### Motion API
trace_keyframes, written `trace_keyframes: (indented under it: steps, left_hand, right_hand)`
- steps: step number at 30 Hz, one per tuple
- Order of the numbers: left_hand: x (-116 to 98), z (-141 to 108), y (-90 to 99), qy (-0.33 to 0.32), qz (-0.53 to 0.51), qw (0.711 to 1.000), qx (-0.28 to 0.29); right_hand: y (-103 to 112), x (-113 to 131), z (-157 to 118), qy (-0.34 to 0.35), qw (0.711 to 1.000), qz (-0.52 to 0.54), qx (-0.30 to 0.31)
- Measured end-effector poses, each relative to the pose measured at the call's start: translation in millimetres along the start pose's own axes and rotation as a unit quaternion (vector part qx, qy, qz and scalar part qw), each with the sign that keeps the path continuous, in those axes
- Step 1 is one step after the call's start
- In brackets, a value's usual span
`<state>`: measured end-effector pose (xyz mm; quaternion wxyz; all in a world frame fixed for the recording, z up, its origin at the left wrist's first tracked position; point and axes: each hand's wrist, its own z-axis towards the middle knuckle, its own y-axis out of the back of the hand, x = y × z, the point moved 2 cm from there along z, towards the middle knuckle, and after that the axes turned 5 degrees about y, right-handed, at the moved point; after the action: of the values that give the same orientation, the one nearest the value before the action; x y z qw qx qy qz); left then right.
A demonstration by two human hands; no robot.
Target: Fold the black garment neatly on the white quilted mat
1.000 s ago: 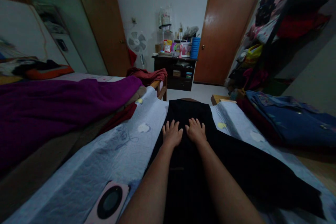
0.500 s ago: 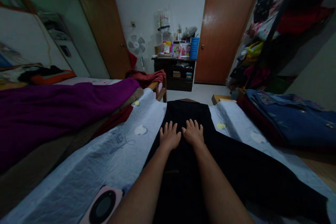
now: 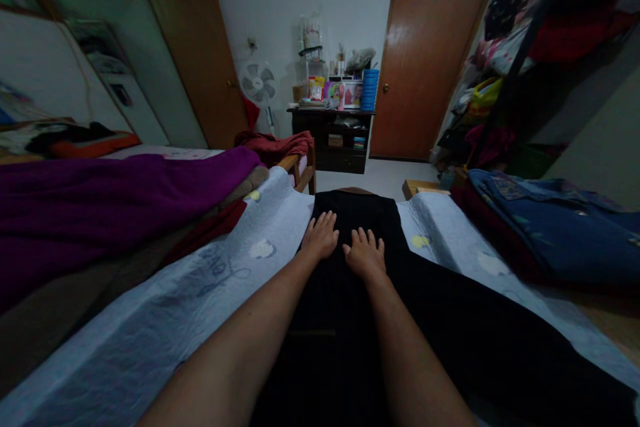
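Observation:
A black long-sleeved garment (image 3: 345, 307) lies spread on the bed, with one sleeve (image 3: 500, 320) stretched out to the lower right. Brown shows along its far edge (image 3: 353, 190). My left hand (image 3: 321, 233) rests palm down on the garment's upper left part, fingers stretched out. To the right of it, a little nearer to me, my right hand (image 3: 366, 252) lies flat on the cloth with its fingers spread. Neither hand grips anything. My left forearm covers part of the garment's left side.
A pale blue patterned sheet (image 3: 220, 307) covers the bed. Purple bedding (image 3: 125, 207) lies to the left, and folded blue denim clothing (image 3: 565, 227) to the right. Past the bed stand a dark cabinet (image 3: 325, 157), a white fan (image 3: 259, 83) and a wooden door (image 3: 430, 60).
My left hand has slid forward and slightly left over the cloth. My right hand has barely moved. The pink object with a black disc at lower left has gone out of sight.

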<state>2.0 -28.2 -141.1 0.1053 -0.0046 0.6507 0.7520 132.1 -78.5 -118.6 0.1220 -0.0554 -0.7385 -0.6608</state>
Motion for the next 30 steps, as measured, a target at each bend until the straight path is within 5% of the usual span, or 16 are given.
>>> trace_keyframes:
  steps: [9,17,30]
  left_hand:
    - [10,36,-4.6,0.008,-0.003,0.999,0.039]
    - [-8,61,5.2,0.122,0.008,0.992,0.008]
    - [-8,52,-5.8,0.125,-0.019,0.991,-0.036]
  right_hand:
    - [0,0,1,0.001,1.0,0.01,0.0]
    - [0,-1,2,0.002,1.0,0.007,0.005]
    - [3,2,0,0.001,1.0,0.006,0.011]
